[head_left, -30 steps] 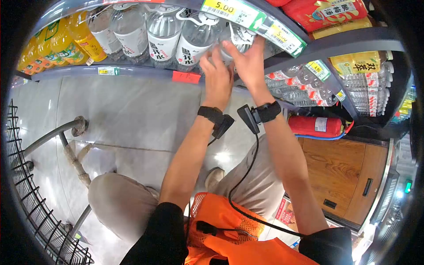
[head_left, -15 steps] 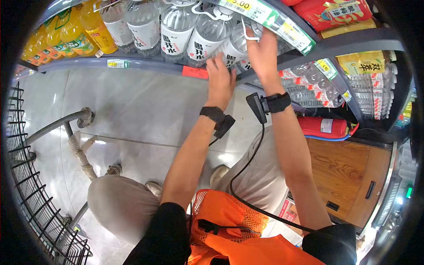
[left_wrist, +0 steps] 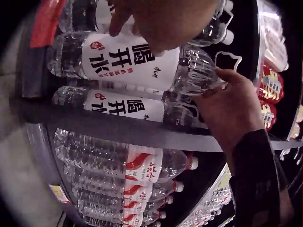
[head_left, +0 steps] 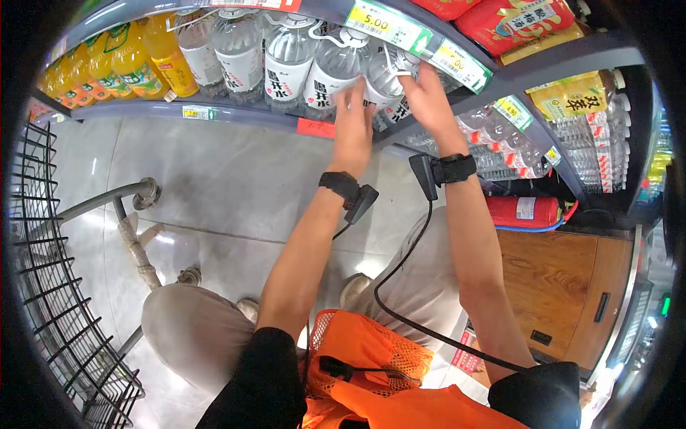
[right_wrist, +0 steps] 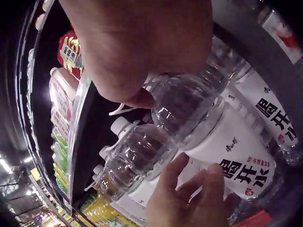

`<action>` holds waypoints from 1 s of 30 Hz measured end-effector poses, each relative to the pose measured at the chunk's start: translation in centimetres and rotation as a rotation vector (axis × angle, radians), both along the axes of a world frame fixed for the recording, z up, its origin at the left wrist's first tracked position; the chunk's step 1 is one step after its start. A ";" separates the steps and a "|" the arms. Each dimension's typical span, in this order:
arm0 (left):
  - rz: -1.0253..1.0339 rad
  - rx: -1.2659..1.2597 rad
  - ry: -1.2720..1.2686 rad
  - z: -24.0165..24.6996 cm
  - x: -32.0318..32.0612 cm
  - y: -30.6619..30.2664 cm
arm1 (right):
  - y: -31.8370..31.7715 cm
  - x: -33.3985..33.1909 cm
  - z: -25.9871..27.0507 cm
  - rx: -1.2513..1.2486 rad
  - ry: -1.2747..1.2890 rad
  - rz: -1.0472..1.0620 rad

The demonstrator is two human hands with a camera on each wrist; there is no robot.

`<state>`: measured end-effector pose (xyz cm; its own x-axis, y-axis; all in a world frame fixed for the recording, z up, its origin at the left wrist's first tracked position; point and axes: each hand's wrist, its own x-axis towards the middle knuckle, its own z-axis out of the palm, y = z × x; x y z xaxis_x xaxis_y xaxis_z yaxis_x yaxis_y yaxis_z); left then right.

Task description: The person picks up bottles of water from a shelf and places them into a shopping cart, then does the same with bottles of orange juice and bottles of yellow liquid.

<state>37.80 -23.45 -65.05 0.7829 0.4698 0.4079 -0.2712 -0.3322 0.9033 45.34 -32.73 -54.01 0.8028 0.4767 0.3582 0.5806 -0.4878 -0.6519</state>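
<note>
A large clear water bottle with a white label (head_left: pixel 384 84) (left_wrist: pixel 130 61) (right_wrist: pixel 236 151) stands at the right end of the shelf's front row. At its neck, just below the cap and white carry loop, the right hand (head_left: pixel 434 107) (left_wrist: pixel 232 104) (right_wrist: pixel 147 42) grips it with thumb and fingers. Against the label's side, lower down, rest the fingertips of the left hand (head_left: pixel 352 132) (left_wrist: pixel 161 19) (right_wrist: pixel 189 194), extended and slightly bent. Another labelled bottle (left_wrist: pixel 123 106) lies close alongside. The right hand's far fingers are partly hidden.
Similar water bottles (head_left: pixel 288 71) and orange drinks (head_left: pixel 136 64) line the shelf to the left. A grey shelf divider (head_left: pixel 572 61) borders the right side, with a red extinguisher (head_left: pixel 525 211) below. A wire cart (head_left: pixel 57 286) stands at the lower left.
The right hand has come down from the raised carry loop to the bottle's neck. The left fingers have moved up along the label, and the head view has shifted slightly.
</note>
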 end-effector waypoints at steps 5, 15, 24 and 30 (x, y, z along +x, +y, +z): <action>0.016 0.030 0.045 0.1 0.4 -0.4 | -0.1 0.1 0.2 -0.060 -0.056 -0.018; 0.002 0.367 0.262 4.7 0.9 2.1 | -0.7 0.1 0.7 -0.049 0.244 0.059; -0.060 0.451 0.336 5.0 0.7 2.1 | -1.0 -1.2 2.8 -0.090 0.289 0.131; -0.120 0.432 0.239 4.9 1.4 3.2 | -1.0 -1.3 2.7 -0.072 0.383 0.037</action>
